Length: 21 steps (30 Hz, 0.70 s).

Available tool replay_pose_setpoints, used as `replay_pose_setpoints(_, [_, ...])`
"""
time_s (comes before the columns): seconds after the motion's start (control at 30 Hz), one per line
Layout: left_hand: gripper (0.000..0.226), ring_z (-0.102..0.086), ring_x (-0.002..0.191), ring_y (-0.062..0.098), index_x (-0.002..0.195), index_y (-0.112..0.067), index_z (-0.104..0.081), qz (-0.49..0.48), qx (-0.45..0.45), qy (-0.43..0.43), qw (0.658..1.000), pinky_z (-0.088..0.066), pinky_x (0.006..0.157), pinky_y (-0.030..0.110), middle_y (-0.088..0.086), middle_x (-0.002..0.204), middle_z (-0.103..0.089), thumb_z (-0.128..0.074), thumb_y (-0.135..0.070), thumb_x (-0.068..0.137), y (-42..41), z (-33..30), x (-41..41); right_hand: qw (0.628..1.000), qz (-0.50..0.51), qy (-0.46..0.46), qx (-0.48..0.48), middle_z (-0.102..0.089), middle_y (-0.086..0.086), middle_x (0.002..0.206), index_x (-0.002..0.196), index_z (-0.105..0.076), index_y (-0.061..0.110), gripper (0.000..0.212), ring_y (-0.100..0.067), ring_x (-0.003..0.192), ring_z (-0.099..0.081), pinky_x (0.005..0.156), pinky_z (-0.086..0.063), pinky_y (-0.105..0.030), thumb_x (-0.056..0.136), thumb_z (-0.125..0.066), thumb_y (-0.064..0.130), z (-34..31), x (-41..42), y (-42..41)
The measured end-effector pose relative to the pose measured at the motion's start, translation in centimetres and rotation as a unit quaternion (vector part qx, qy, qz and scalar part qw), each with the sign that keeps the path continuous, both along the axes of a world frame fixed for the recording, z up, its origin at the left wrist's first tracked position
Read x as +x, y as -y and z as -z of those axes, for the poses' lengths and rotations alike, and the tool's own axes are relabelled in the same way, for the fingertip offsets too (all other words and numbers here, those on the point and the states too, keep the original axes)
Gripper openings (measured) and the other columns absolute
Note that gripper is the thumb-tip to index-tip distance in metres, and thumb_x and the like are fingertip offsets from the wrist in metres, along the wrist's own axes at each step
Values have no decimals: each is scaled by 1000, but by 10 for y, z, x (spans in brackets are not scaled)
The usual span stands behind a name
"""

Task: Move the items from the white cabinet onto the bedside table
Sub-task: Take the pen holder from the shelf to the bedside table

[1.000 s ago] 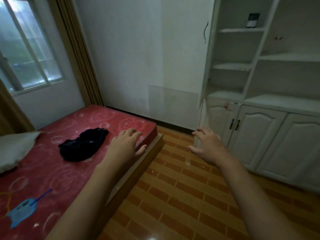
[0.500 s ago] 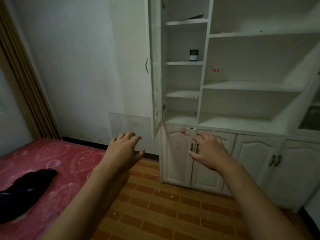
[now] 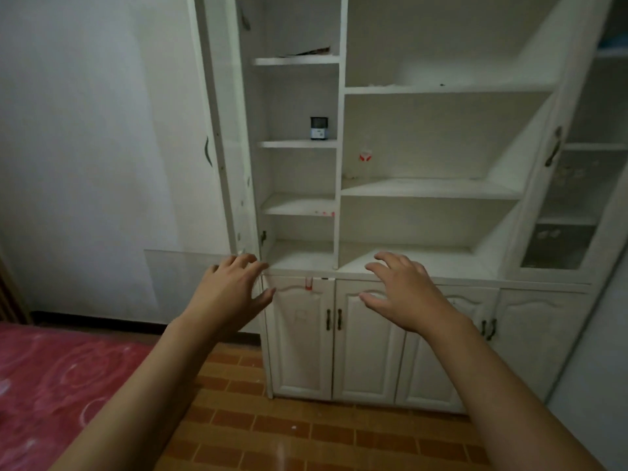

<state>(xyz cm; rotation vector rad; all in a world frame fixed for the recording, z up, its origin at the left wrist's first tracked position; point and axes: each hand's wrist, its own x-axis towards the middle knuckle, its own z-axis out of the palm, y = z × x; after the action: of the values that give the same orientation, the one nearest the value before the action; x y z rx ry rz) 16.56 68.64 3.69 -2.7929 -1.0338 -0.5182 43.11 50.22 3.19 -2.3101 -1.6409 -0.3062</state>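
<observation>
Both the left hand (image 3: pixel 234 294) and the right hand (image 3: pixel 404 294) are spread and empty, while the small dark box (image 3: pixel 319 128) on the white cabinet (image 3: pixel 343 158) shelf at 12 o'clock looks light, rigid, best pinched by its sides.

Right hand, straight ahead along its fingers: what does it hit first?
Likely the white cabinet: the right hand, open and empty, points up at the bare lowest shelf. Depth is unclear.
</observation>
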Motion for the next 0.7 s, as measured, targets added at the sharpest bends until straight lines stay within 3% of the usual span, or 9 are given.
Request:
replay_pose_setpoints(0.4, [64,-35,143,21,151,-32,-38,29,12,35,999,-34,116,44,-3,156,-40,-43,-65,96,-134,-18,165,999,37,29,-22,-35,2,162,151,-46,30,66,-20,148,-30,121,-26,-44,94,-52,63,-28,149,-111])
replay_pose_setpoints(0.7, [63,-41,137,19,149,-32,-42,28,25,41,998,-40,110,41,-4,151,-45,-41,-65,96,-212,-28,243,1000,27,13,-8,-35,5,161,151,-45,30,65,-18,147,-31,122,-25,-44,95,-51,62,-39,228,-190])
